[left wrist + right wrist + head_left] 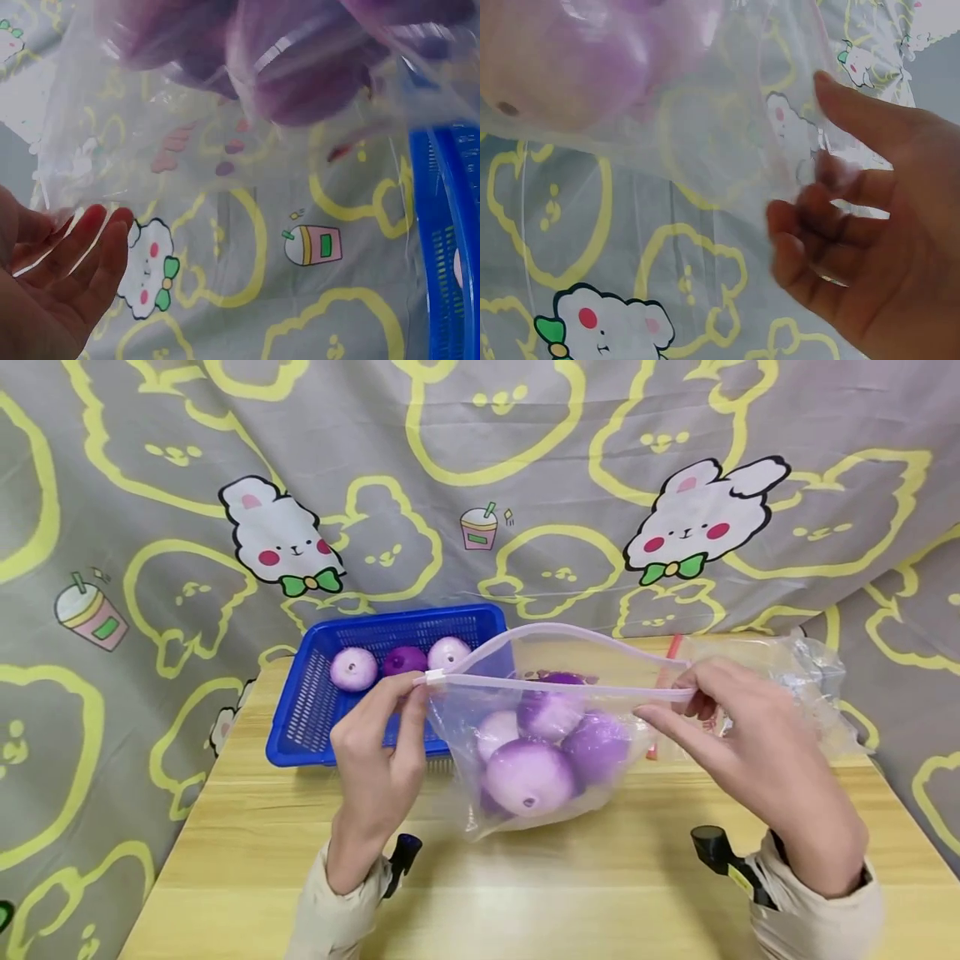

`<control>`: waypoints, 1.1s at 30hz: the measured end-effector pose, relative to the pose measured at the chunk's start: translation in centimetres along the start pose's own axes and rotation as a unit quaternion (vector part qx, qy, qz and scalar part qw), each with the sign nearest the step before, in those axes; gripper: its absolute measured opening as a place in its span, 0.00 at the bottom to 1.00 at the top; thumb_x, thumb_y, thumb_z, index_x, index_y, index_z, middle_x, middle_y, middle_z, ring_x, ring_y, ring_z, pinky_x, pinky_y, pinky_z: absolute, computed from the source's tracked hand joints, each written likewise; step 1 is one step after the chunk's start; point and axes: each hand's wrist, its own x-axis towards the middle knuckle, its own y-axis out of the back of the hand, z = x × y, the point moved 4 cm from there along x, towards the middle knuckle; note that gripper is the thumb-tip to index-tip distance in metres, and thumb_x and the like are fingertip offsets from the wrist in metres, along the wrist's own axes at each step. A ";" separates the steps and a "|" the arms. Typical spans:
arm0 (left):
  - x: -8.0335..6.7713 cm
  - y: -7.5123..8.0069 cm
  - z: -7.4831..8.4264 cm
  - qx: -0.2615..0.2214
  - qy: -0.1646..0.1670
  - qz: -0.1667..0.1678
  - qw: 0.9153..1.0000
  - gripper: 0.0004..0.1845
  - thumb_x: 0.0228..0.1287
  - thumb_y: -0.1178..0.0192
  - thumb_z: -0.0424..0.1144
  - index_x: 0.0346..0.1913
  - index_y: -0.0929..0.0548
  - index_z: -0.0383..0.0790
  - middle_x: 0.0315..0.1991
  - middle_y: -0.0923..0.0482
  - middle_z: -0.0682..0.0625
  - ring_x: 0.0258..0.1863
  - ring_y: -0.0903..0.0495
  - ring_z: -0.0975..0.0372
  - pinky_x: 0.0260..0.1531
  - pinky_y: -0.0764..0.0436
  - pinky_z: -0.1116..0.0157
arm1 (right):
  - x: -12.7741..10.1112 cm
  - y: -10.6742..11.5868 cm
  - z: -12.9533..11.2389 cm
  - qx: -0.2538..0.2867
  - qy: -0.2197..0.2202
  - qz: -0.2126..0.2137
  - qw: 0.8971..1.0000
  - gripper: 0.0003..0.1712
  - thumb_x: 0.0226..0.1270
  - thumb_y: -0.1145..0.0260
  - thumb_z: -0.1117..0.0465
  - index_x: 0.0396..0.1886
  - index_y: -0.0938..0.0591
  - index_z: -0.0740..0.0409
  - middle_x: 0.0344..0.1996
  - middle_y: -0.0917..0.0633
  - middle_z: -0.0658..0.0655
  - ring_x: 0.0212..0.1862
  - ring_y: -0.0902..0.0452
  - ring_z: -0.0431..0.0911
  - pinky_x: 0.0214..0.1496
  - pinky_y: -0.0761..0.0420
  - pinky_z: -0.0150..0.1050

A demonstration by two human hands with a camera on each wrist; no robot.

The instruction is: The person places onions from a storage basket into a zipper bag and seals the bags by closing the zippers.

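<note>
Both hands point(570, 743) pinch zip bag point(540, 752); onions point(528, 772) blurred through plastic

Even, bright, diffuse lighting; soft shadows lie on the table point(247, 860) beneath the bag point(540, 752). Small glare streaks mark the bag's plastic. The head view bows toward its edges; both wrist views render the bag blurred, the curtain point(247, 300) behind it sharper.
</note>
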 end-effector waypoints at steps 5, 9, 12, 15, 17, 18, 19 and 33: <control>-0.3 -0.6 -0.5 -0.032 0.038 -0.023 0.998 0.06 0.68 0.42 0.27 0.38 0.15 0.31 0.31 0.14 0.45 0.28 0.16 0.59 0.33 0.18 0.70 | -0.2 0.6 0.0 -0.011 0.024 0.051 0.998 0.24 0.60 0.29 0.38 0.23 0.21 0.53 0.22 0.25 0.43 0.28 0.33 0.30 0.30 0.33 0.27; -0.7 -1.3 -0.9 -0.052 0.065 -0.060 0.995 0.05 0.68 0.41 0.27 0.38 0.15 0.31 0.29 0.14 0.46 0.26 0.15 0.60 0.33 0.17 0.72 | -0.5 0.7 0.2 -0.022 0.026 0.036 0.999 0.16 0.51 0.21 0.53 0.23 0.21 0.53 0.24 0.25 0.43 0.30 0.32 0.29 0.31 0.32 0.26; -0.8 -1.6 -1.1 -0.053 0.063 -0.085 0.993 0.05 0.69 0.41 0.27 0.39 0.15 0.31 0.29 0.15 0.47 0.27 0.15 0.61 0.33 0.16 0.71 | -0.8 0.7 0.4 -0.025 0.026 0.028 0.999 0.15 0.48 0.20 0.59 0.25 0.20 0.54 0.25 0.25 0.44 0.31 0.32 0.31 0.33 0.32 0.28; -0.8 -1.7 -1.3 -0.050 0.057 -0.104 0.992 0.05 0.69 0.41 0.28 0.40 0.16 0.31 0.30 0.15 0.47 0.28 0.15 0.63 0.34 0.16 0.70 | -0.8 0.7 0.3 -0.035 0.029 0.014 0.999 0.13 0.50 0.21 0.59 0.31 0.18 0.53 0.25 0.25 0.44 0.31 0.33 0.34 0.32 0.34 0.28; -0.8 -1.7 -1.4 -0.045 0.054 -0.114 0.991 0.04 0.69 0.41 0.28 0.40 0.16 0.31 0.30 0.15 0.47 0.29 0.15 0.64 0.34 0.16 0.70 | -0.7 0.7 -0.1 -0.052 0.024 -0.008 0.998 0.15 0.51 0.22 0.59 0.38 0.17 0.52 0.26 0.25 0.45 0.31 0.33 0.37 0.31 0.34 0.30; -0.9 -1.7 -1.4 -0.040 0.053 -0.119 0.991 0.04 0.69 0.41 0.28 0.40 0.16 0.32 0.30 0.15 0.48 0.29 0.16 0.64 0.33 0.16 0.70 | -0.7 0.7 -0.4 -0.067 0.019 -0.021 0.997 0.19 0.51 0.22 0.58 0.42 0.18 0.53 0.26 0.25 0.46 0.31 0.33 0.38 0.30 0.34 0.31; -0.9 -1.7 -1.4 -0.037 0.051 -0.123 0.990 0.04 0.69 0.40 0.28 0.40 0.16 0.33 0.30 0.15 0.48 0.28 0.16 0.65 0.33 0.17 0.70 | -0.6 0.7 -0.8 -0.084 0.015 -0.034 0.996 0.23 0.50 0.22 0.57 0.47 0.18 0.53 0.27 0.24 0.48 0.31 0.32 0.40 0.30 0.33 0.34; -0.6 -1.3 -0.5 -0.018 0.034 -0.162 0.986 0.04 0.68 0.38 0.29 0.41 0.15 0.35 0.29 0.16 0.50 0.25 0.20 0.68 0.24 0.20 0.74 | 2.4 -3.7 -11.3 -0.020 0.119 -0.106 0.987 0.30 0.77 0.45 0.47 0.70 0.29 0.59 0.66 0.26 0.59 0.70 0.35 0.54 0.71 0.37 0.55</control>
